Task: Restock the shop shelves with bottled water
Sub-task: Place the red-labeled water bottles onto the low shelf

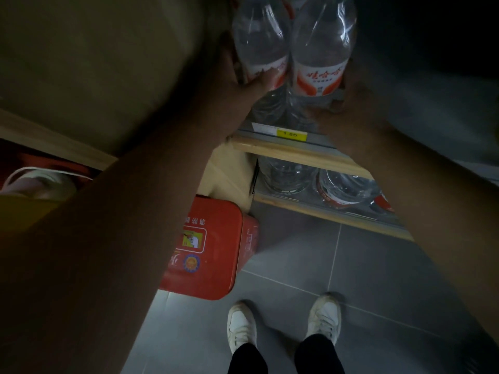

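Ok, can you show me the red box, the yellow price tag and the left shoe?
red box (pixel 213 252): head view, on its red lid.
yellow price tag (pixel 290 134): head view, on its printed number.
left shoe (pixel 241 323): head view, on its white upper.

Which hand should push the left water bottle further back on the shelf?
Left. The left hand already grips the left bottle at its label; the right hand is beside the right bottle.

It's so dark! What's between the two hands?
Two water bottles, side by side, between the left hand and the right hand, in the head view.
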Motion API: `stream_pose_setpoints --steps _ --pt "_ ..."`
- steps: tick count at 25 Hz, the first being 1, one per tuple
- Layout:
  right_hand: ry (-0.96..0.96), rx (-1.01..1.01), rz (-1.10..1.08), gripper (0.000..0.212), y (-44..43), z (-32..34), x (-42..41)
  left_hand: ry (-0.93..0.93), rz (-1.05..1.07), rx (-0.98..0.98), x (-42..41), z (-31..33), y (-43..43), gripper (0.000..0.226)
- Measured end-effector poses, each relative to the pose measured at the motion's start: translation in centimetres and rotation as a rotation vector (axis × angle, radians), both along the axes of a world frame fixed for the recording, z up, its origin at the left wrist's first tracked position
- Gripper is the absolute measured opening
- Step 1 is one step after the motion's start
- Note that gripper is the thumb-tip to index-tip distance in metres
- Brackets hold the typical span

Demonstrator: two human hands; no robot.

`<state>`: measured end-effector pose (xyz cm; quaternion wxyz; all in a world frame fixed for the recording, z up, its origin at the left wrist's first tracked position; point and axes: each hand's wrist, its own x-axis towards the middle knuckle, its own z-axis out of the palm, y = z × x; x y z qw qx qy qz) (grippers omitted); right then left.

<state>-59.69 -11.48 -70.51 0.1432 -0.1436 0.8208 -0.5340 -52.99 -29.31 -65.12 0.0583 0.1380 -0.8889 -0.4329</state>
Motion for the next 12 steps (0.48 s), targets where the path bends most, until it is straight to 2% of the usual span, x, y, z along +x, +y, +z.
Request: stream_pose_setpoints --steps 5,9,12 --pt "-0.038 -0.042 -0.012 0.07 -0.8 0.0 0.0 0.015 0.106 0.045 -0.4 -1.2 0.5 0.05" --pt "-0.02 -0.055 -0.069 0.069 -1.4 -0.3 0.6 0.048 0.264 0.141 0.5 -2.7 1.3 0.069" --pt "0.0 -0.003 -0.131 0.064 -1.6 -0.1 1.2 0.075 0.398 0.202 1.0 -3.5 2.3 0.065"
